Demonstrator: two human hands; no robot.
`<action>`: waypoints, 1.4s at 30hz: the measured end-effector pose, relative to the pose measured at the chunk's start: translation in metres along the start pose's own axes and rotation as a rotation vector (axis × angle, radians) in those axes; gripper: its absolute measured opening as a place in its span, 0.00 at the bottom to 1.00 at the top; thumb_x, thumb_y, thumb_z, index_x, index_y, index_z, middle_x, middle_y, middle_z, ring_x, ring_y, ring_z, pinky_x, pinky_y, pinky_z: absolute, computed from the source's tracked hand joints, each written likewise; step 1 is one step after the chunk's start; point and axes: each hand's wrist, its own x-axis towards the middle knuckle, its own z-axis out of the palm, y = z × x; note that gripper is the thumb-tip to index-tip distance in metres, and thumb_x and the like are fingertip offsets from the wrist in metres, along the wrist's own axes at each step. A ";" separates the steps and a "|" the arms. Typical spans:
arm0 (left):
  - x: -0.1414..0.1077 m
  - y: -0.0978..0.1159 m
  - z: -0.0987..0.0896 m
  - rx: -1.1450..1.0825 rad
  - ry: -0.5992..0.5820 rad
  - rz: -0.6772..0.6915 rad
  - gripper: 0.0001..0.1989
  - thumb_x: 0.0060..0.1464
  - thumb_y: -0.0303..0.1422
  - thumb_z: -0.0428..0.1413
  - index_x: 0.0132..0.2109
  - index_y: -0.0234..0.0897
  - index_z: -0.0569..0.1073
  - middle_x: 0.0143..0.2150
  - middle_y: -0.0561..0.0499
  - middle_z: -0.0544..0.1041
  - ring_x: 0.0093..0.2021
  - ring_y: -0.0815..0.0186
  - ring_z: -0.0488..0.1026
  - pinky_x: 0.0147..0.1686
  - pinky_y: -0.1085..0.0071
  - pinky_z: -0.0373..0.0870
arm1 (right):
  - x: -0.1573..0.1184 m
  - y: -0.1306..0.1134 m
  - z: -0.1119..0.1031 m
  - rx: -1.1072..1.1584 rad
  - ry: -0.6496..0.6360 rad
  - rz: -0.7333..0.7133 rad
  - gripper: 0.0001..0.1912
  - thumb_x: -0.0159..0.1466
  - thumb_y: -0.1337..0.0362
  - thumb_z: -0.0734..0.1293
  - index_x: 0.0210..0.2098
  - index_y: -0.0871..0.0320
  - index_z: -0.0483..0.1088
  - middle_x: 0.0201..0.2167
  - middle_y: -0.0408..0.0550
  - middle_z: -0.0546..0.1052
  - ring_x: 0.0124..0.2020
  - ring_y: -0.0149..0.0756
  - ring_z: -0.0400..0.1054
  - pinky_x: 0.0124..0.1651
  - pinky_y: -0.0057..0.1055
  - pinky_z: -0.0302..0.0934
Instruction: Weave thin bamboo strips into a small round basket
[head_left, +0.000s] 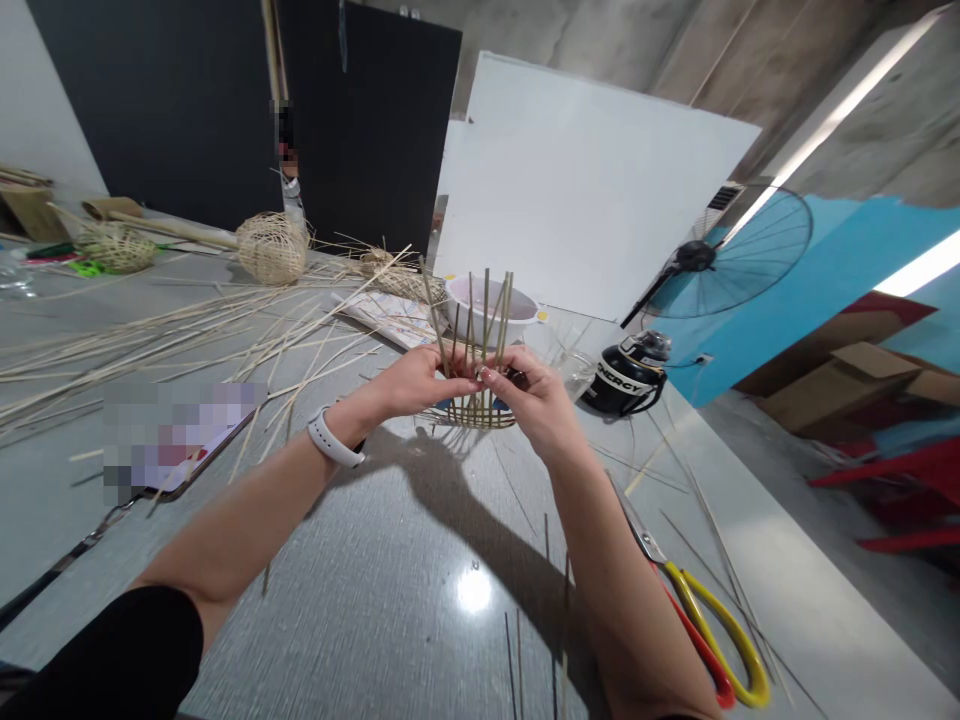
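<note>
A partly woven bamboo basket (pixel 474 412) stands on the grey table before me, its upright strips (pixel 486 300) sticking up past my fingers. My left hand (pixel 420 382) grips the basket's upper edge from the left, thumb pointing inward. From the right, my right hand (pixel 529 390) pinches at the same edge, and the two thumbs nearly meet at the near side. The fingertips behind the strips are partly hidden. Something blue shows through the weave.
Loose bamboo strips (pixel 187 330) spread over the left side, near a phone (pixel 217 440). Scissors (pixel 697 610) lie beside my right forearm. A white basin (pixel 495 310), a black jug (pixel 622 375) and a woven ball (pixel 271 248) stand farther back. A fan (pixel 720 255) is at the right.
</note>
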 end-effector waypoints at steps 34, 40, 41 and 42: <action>0.002 -0.006 -0.001 0.063 0.088 -0.051 0.11 0.56 0.37 0.59 0.33 0.32 0.75 0.32 0.50 0.78 0.34 0.69 0.72 0.40 0.70 0.68 | 0.000 0.005 0.009 0.047 0.104 0.132 0.10 0.60 0.56 0.68 0.36 0.57 0.71 0.30 0.44 0.74 0.31 0.33 0.64 0.36 0.32 0.58; 0.004 -0.012 0.004 -0.031 0.092 0.003 0.08 0.59 0.34 0.55 0.36 0.33 0.72 0.31 0.50 0.76 0.34 0.68 0.75 0.40 0.70 0.70 | 0.001 0.008 0.011 0.056 0.123 0.149 0.12 0.61 0.56 0.67 0.40 0.57 0.72 0.30 0.43 0.73 0.30 0.32 0.63 0.35 0.32 0.57; 0.005 -0.013 0.005 -0.054 0.094 0.005 0.07 0.58 0.34 0.55 0.38 0.33 0.71 0.31 0.51 0.76 0.34 0.68 0.76 0.40 0.70 0.70 | 0.001 0.009 0.012 0.058 0.128 0.157 0.12 0.61 0.57 0.67 0.40 0.57 0.72 0.30 0.43 0.73 0.30 0.32 0.63 0.35 0.32 0.57; 0.005 -0.013 0.005 -0.074 0.095 0.006 0.07 0.58 0.33 0.55 0.40 0.33 0.71 0.31 0.51 0.76 0.34 0.68 0.76 0.40 0.70 0.70 | 0.001 0.010 0.012 0.063 0.130 0.167 0.12 0.61 0.57 0.67 0.40 0.57 0.71 0.29 0.42 0.72 0.30 0.32 0.63 0.34 0.31 0.56</action>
